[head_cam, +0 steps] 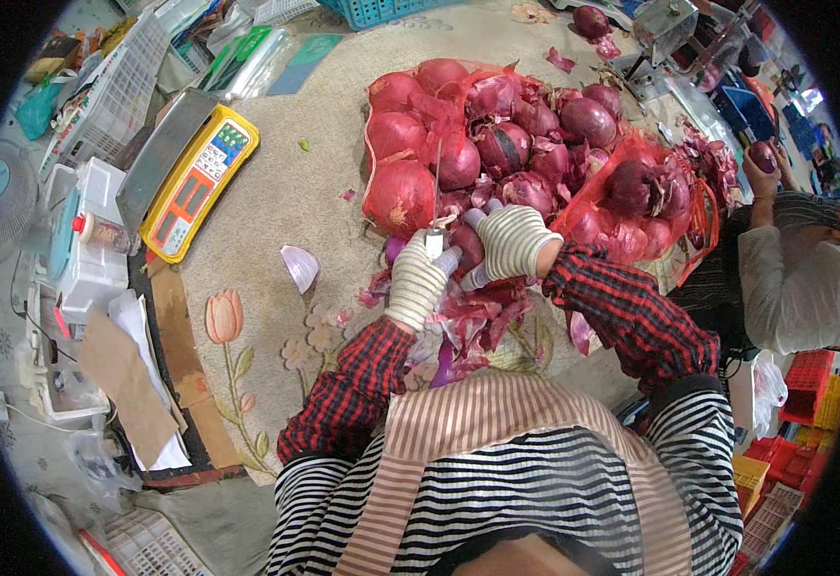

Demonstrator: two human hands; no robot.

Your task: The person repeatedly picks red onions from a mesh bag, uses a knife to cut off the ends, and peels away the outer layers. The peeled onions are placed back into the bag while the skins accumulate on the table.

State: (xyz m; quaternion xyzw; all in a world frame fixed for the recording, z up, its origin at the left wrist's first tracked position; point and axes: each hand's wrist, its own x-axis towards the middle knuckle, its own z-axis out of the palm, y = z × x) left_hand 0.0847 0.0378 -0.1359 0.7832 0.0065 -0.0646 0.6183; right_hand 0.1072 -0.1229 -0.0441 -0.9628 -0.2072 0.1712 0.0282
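My left hand [414,283], in a striped knit glove, is closed around the white handle of a knife [435,241]. Its thin blade points away from me, in front of the netted onions. Close beside it, my right hand [512,237], gloved alike, grips a red onion [468,248] partly hidden by the fingers. Loose purple skins [474,317] lie below both hands. Beyond them is a heap of red onions [502,147], some inside a red mesh bag [394,133]. A second mesh bag [635,198] with onions lies to the right.
A cut onion piece [300,268] lies left of my hands on the flower-patterned tablecloth [261,187]. A yellow digital scale [200,183] stands at the left, a blue basket [384,11] at the far edge. On the right, another person [794,281] holds an onion [763,156].
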